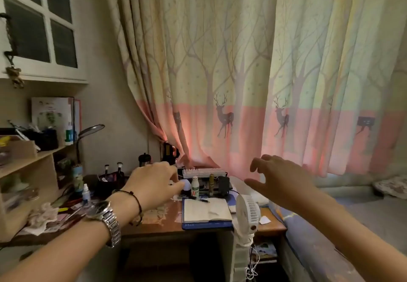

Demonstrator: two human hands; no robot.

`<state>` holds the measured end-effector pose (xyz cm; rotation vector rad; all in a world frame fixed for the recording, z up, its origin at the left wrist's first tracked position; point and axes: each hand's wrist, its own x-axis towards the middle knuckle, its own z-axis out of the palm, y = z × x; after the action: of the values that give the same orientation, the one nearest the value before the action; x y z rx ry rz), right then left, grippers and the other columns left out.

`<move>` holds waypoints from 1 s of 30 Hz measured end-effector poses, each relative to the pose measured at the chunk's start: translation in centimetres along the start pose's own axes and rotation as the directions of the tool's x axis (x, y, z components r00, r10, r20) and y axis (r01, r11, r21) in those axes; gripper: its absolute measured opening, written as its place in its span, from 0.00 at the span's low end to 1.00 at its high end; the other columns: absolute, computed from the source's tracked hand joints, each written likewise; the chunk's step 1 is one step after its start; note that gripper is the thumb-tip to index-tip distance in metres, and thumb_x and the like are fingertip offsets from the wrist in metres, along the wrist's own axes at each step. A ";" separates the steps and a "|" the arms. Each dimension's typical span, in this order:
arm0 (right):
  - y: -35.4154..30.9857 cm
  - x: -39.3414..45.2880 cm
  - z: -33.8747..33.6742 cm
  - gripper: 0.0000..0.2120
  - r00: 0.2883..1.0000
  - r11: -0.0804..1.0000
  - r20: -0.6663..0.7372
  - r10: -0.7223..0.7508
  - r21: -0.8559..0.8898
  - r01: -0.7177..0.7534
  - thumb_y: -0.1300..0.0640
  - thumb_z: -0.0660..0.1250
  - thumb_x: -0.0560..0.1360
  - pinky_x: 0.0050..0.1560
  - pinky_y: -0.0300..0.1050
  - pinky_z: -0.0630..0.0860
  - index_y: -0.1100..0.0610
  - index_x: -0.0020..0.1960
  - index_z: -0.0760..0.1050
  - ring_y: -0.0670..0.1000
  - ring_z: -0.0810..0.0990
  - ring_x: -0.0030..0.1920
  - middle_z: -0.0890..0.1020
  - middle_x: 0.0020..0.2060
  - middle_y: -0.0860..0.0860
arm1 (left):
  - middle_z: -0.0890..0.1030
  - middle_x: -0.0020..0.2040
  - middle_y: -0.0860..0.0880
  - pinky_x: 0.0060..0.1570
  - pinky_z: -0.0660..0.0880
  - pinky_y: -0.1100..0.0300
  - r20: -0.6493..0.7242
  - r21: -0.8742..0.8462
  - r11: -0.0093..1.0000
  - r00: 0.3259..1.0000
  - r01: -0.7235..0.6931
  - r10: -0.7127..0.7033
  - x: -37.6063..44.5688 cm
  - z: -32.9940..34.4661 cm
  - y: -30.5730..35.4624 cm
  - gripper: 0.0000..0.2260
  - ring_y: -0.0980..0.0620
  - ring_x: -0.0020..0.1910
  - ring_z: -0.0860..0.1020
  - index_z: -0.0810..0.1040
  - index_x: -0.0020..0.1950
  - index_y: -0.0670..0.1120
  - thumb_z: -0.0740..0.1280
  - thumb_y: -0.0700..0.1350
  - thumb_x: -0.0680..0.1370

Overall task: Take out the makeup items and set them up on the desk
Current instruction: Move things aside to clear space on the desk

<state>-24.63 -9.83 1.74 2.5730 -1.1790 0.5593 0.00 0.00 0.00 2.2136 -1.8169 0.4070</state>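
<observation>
My left hand (154,182), with a metal watch and a dark cord bracelet on the wrist, reaches over the wooden desk (154,222); its fingertips touch a small pale egg-shaped thing (186,185), and whether it grips it is unclear. My right hand (279,178) hovers above the desk's right side, fingers spread, holding nothing. A dark holder (108,181) with two makeup brushes (113,168) stands at the back left of the desk. A small white dropper bottle (86,193) stands in front of it.
An open notebook (207,210) lies on a blue pad, a white bottle (195,187) behind it. A white fan (247,212) is clipped to the desk's front right. A keyboard (203,172) sits by the deer curtain (242,83). Cluttered shelves (28,156) stand left, a bed (352,215) right.
</observation>
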 end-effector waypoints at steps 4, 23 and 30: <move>3.1 3.5 1.4 0.19 0.998 0.997 -0.034 -0.053 0.050 0.055 0.39 0.61 0.75 0.49 0.40 0.75 0.48 0.60 0.72 0.47 0.76 0.49 0.78 0.54 0.46 | 0.76 0.47 0.56 0.46 0.76 0.57 -0.029 0.002 0.997 0.997 0.077 -0.077 3.0 1.3 1.8 0.16 0.55 0.46 0.76 0.76 0.49 0.55 0.57 0.63 0.76; 3.1 23.9 16.3 0.16 0.979 0.963 -0.038 -0.200 0.176 0.203 0.40 0.61 0.75 0.46 0.44 0.77 0.48 0.57 0.74 0.47 0.76 0.45 0.78 0.49 0.46 | 0.76 0.46 0.56 0.42 0.74 0.59 0.016 0.059 0.963 0.965 0.261 -0.263 17.5 10.1 -9.1 0.14 0.56 0.44 0.75 0.76 0.47 0.55 0.58 0.62 0.76; 0.4 31.3 20.5 0.14 0.958 0.933 -0.063 -0.279 0.217 0.286 0.42 0.61 0.76 0.40 0.41 0.72 0.49 0.55 0.74 0.49 0.76 0.45 0.78 0.47 0.47 | 0.77 0.47 0.55 0.43 0.73 0.59 0.049 0.077 0.950 0.950 0.304 -0.308 22.5 12.3 -14.4 0.15 0.55 0.46 0.75 0.77 0.49 0.54 0.58 0.61 0.76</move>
<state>-1.41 -38.86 -2.59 2.8429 -0.7502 0.6964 18.94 -22.23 -3.35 2.5260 -1.4681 0.3459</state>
